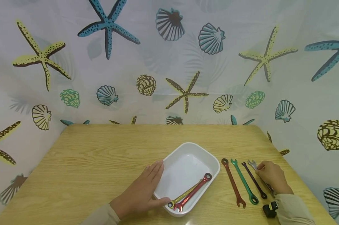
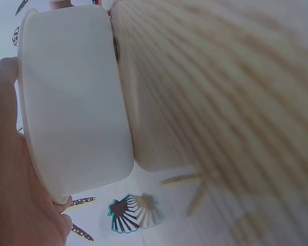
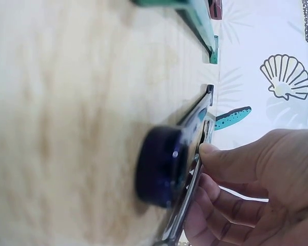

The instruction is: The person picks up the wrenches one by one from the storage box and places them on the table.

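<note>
A white plastic tub [image 1: 188, 145] stands right of the table's middle. Inside it lie a red combination wrench [image 1: 194, 192] and a yellow one [image 1: 186, 195]. My left hand [image 1: 142, 190] rests along the tub's left rim with fingers extended, its thumb over the near corner. At the right, my right hand [image 1: 271, 176] pinches a silver wrench [image 1: 252, 164] between thumb and fingers; in the right wrist view the wrench [image 3: 187, 202] slants beside the dark purple wrench's ring end [image 3: 159, 166]. Left of it lie a purple wrench [image 1: 254, 180], a green wrench [image 1: 244, 182] and a brownish-red wrench [image 1: 233, 183].
The wooden table [image 1: 82, 162] extends to the left of the tub. A patterned curtain [image 1: 158, 62] with starfish and shells surrounds its back and sides. A small black device [image 1: 269, 210] sits at the right sleeve.
</note>
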